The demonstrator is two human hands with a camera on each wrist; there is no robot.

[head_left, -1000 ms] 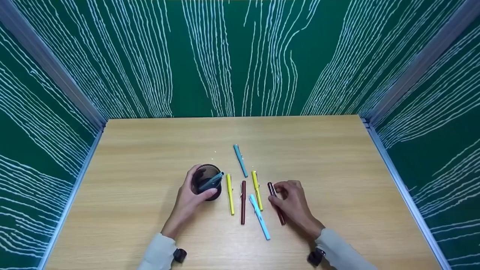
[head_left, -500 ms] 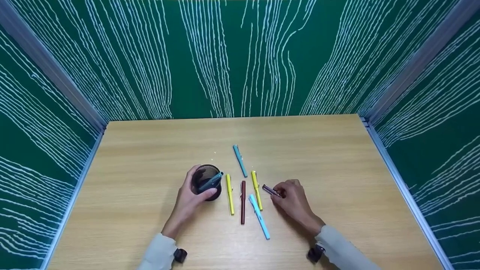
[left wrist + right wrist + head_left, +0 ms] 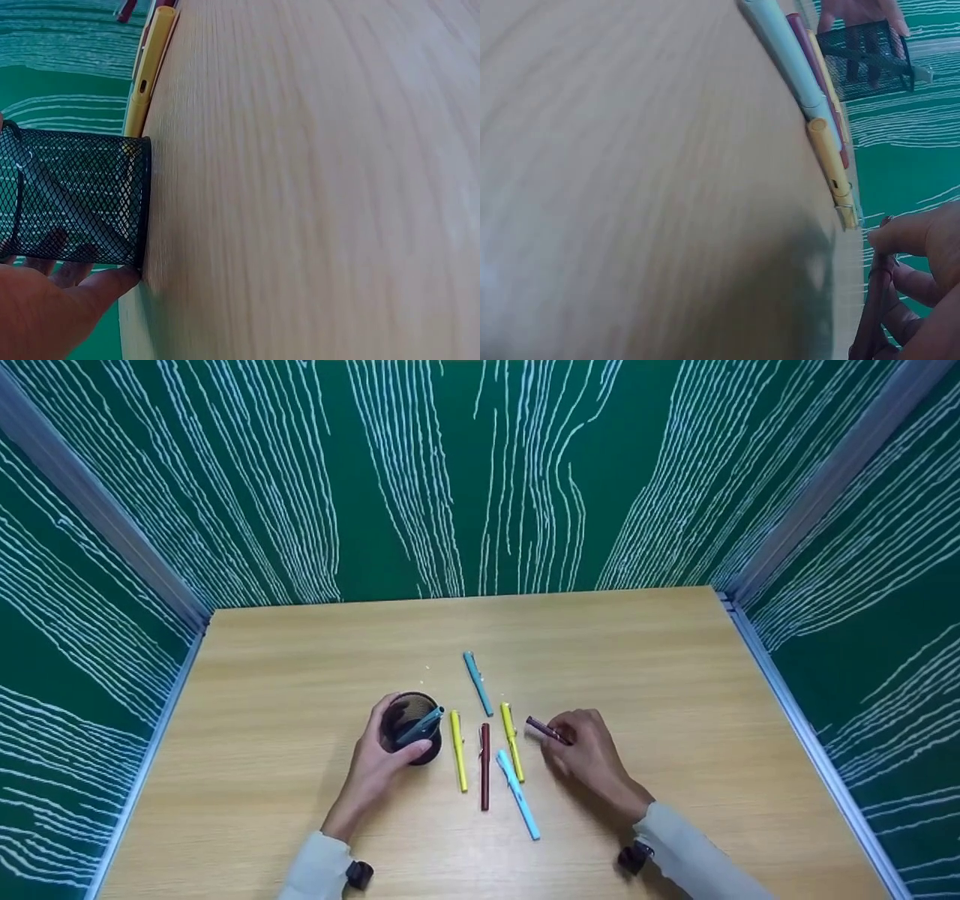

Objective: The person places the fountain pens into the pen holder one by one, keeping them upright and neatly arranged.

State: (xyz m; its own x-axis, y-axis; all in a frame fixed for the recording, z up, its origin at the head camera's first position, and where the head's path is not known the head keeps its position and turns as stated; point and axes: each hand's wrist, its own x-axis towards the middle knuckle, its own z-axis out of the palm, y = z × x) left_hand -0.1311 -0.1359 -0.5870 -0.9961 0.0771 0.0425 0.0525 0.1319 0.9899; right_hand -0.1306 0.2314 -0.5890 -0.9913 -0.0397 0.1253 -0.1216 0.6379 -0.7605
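Left hand (image 3: 373, 769) grip wrapped round the black mesh cup (image 3: 411, 725), cup upright on the desk (image 3: 675, 675) with a teal pen (image 3: 420, 725) leaning inside; right hand (image 3: 592, 757) grip pinching a maroon pen (image 3: 546, 730), lifted off the desk, well right of the cup. Between cup and right hand, flat on the desk: yellow pen (image 3: 457, 750) just beside the cup, dark red pen (image 3: 484, 766), second yellow pen (image 3: 512, 741), light blue pen (image 3: 517, 793); another teal pen (image 3: 478, 683) behind them.

Left hand (image 3: 381, 750): fingers and thumb curled in a round grip — palm turned inward, wrist low.
Right hand (image 3: 589, 754): fingertips pinched together, knuckles raised.
Forearms: both in pale grey sleeves — angled inward from the near edge.
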